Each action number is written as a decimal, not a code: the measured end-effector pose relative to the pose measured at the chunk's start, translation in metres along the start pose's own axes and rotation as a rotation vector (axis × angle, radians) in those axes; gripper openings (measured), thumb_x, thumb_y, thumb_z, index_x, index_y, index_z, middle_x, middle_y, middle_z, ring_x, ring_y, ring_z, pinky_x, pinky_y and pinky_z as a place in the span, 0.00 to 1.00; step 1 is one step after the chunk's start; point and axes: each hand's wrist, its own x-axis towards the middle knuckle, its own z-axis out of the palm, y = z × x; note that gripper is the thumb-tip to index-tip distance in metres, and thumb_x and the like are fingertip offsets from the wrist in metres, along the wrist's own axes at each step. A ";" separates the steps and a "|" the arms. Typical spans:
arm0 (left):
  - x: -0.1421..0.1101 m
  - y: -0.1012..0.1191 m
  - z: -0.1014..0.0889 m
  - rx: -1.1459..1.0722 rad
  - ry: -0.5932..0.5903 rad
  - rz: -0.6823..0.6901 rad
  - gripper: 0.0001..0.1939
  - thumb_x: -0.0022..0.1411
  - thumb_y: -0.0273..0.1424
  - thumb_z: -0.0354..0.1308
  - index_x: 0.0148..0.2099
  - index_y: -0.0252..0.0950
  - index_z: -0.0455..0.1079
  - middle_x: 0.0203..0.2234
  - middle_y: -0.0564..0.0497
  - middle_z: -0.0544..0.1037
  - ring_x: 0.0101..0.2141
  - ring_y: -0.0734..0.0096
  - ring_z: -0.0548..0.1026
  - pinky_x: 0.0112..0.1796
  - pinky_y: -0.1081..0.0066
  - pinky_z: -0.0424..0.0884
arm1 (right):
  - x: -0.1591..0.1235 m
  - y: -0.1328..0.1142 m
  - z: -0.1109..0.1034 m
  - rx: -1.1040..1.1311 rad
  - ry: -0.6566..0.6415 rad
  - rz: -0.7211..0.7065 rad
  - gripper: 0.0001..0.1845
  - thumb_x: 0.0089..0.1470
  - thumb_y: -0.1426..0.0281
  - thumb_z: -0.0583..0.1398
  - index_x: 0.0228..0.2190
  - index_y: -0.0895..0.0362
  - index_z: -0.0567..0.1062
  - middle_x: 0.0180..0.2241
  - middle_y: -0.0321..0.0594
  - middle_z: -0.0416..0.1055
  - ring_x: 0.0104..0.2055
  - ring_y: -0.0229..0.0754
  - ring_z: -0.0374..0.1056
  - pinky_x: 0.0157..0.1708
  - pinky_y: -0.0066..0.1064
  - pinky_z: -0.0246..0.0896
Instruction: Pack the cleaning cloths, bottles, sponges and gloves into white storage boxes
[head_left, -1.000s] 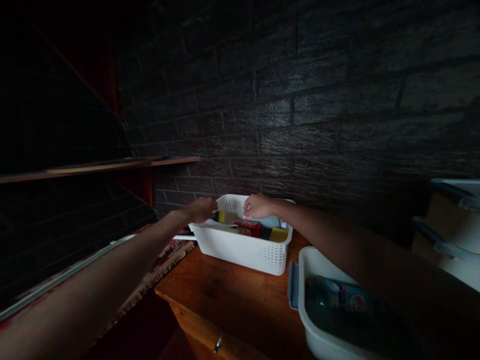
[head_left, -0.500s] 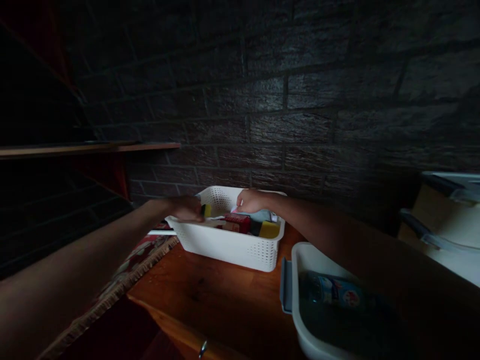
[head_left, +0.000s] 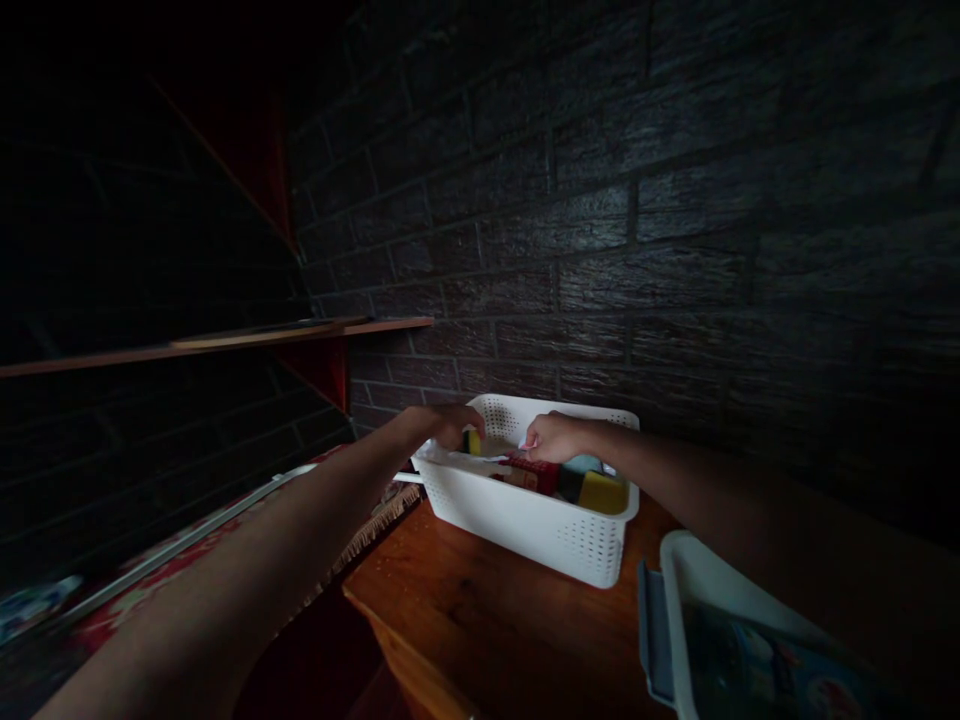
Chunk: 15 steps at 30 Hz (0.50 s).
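Observation:
A white perforated basket [head_left: 517,520] stands on the wooden cabinet top, against the wall. Over its left end is my left hand [head_left: 447,426], fingers bent down beside a yellow-and-dark sponge [head_left: 473,443]; what they hold is hidden. My right hand [head_left: 556,438] reaches over the basket's middle, its fingertips pinched on a small whitish-pink piece [head_left: 523,444] too small to name. Below the hands, a thin white strip [head_left: 480,458] runs near the front rim. A red box [head_left: 534,474] lies inside, with a yellow sponge [head_left: 603,492] at the right end.
At the lower right, a white bin [head_left: 679,600] with a grey latch holds a bottle with a blue label [head_left: 780,670]. A wooden shelf [head_left: 300,335] juts out at the left. Brick wall [head_left: 592,280] rises behind the basket. A fringed red cloth [head_left: 382,510] lies left of the cabinet top [head_left: 495,610].
The view has turned left, so the basket and bin appear further right and lower. Both hands stay at the basket, my left fingers now raised slightly by the sponge.

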 end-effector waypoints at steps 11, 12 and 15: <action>-0.006 0.021 -0.034 -0.416 0.316 0.023 0.15 0.67 0.33 0.59 0.54 0.33 0.70 0.43 0.45 0.77 0.43 0.62 0.76 0.42 0.63 0.75 | -0.028 0.033 -0.014 0.158 0.242 0.046 0.14 0.64 0.63 0.62 0.45 0.60 0.77 0.47 0.44 0.75 0.48 0.46 0.73 0.51 0.46 0.69; -0.008 0.029 -0.035 -0.492 0.328 0.056 0.15 0.67 0.32 0.58 0.54 0.33 0.69 0.42 0.45 0.77 0.42 0.62 0.76 0.40 0.65 0.75 | -0.033 0.037 -0.016 0.187 0.274 0.050 0.14 0.64 0.63 0.62 0.45 0.59 0.77 0.48 0.44 0.75 0.49 0.46 0.73 0.51 0.46 0.68; -0.012 0.065 -0.038 -0.726 0.353 0.172 0.17 0.68 0.33 0.56 0.57 0.34 0.66 0.43 0.44 0.76 0.39 0.65 0.75 0.35 0.69 0.74 | -0.056 0.050 -0.025 0.296 0.388 0.056 0.20 0.63 0.63 0.63 0.53 0.60 0.73 0.49 0.47 0.75 0.48 0.47 0.73 0.51 0.46 0.68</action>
